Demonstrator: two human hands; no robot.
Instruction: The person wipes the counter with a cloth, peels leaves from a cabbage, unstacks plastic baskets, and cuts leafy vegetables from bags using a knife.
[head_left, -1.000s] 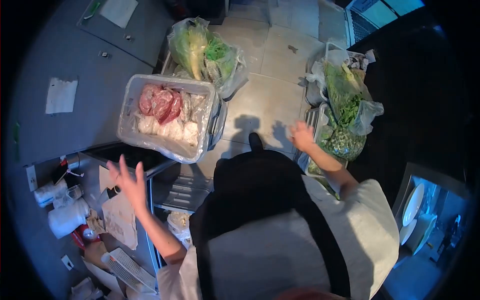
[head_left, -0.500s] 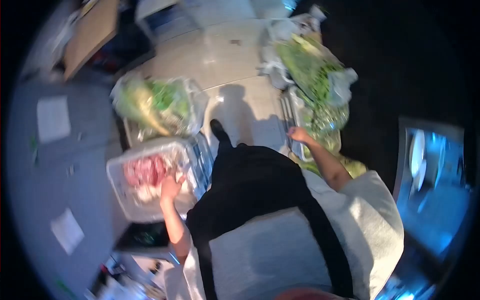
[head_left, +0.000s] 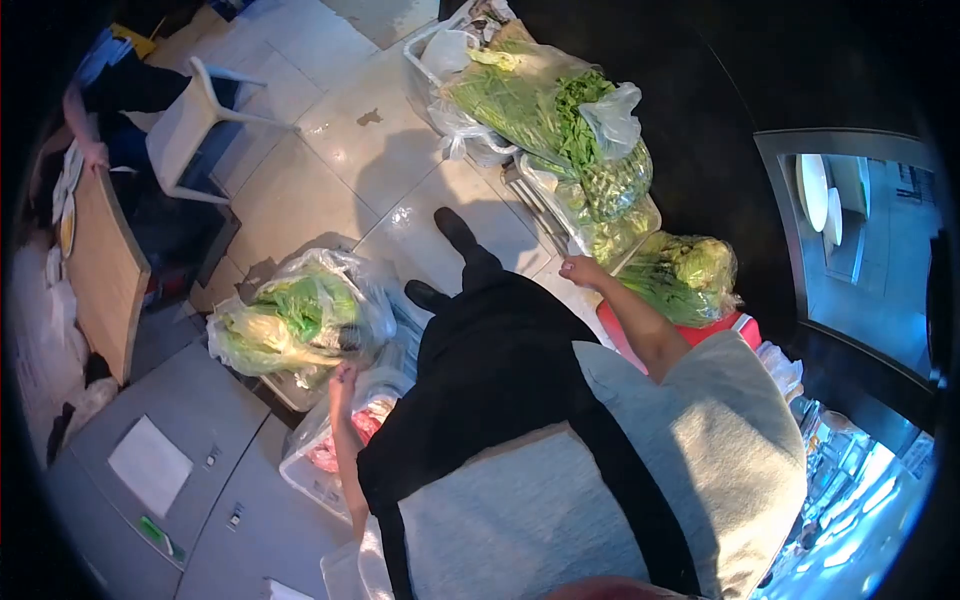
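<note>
My left hand, fingers curled, hangs at the inner edge of a clear plastic tub of raw pink meat, just below a bag of leafy vegetables. My forearm hides part of the tub. On the other side, my right hand is closed in a loose fist with nothing showing in it. It is nearest to a crate of bagged greens and a bag of green and pale vegetables. Neither hand is seen lifting anything.
A white chair stands at upper left by a wooden table, where another person's hand rests. Grey cabinets line the left. A red container sits under a vegetable bag. Tiled floor lies ahead.
The view has turned and moved along the aisle. My left hand has gone from over the meat to beside the vegetable bag. Both shoes, the chair and another person now show.
</note>
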